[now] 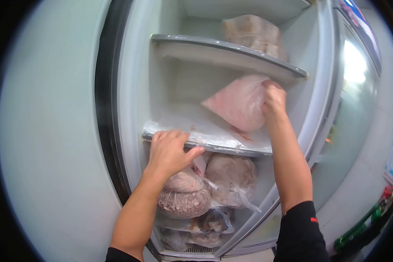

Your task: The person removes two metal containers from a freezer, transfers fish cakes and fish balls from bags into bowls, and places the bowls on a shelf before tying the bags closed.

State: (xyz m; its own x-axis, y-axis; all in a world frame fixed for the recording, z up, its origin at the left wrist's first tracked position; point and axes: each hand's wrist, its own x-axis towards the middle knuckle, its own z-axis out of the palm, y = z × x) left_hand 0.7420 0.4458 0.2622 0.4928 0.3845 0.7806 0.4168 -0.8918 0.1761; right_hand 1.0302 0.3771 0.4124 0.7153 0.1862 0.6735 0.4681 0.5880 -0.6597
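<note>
My right hand (274, 98) is closed around the gathered end of a clear plastic bag of pale pink meat (238, 102). The bag hangs tilted over the middle shelf, its pointed corner toward the left. My left hand (172, 148) lies over the front edge of that frost-covered middle shelf (231, 149), with its thumb stretched out to the right and nothing held. Just beneath my left hand are a bag of minced-looking meat (185, 201) and, beside it, a knotted bag of greyish-brown frozen food (232, 179).
An upright freezer (129, 109) stands open in front of me. Its upper shelf (231, 46) carries wrapped pale blocks (254, 35). More bags (214, 222) lie on the lower levels. A glass door (353, 100) is at the right, and a pale panel (52, 109) fills the left.
</note>
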